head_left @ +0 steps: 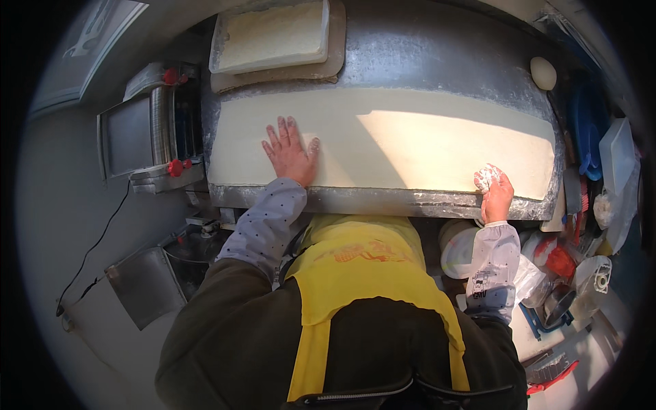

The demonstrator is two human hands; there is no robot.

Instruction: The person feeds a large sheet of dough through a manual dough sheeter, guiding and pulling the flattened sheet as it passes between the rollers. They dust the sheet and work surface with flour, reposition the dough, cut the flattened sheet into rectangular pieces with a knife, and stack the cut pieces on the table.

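A long sheet of pale rolled dough [328,138] lies across the floured dark metal worktop [435,56] before me. My left hand [292,154] rests palm down on the left part of the sheet, its fingers spread and dusted white. At the sheet's near edge on the right, my right hand [494,192] has its fingers curled around white flour [486,177], some of it coating the fingertips. How much flour is inside the curled fingers cannot be seen. Sunlight falls on the right half of the dough.
A plastic tub of flour [271,38] stands on a board [335,46] at the back left. A dough roller machine [154,125] with red knobs is on the left. A round pale dough ball [543,73] sits at the back right. A blue basin [589,128] and bags crowd the right side.
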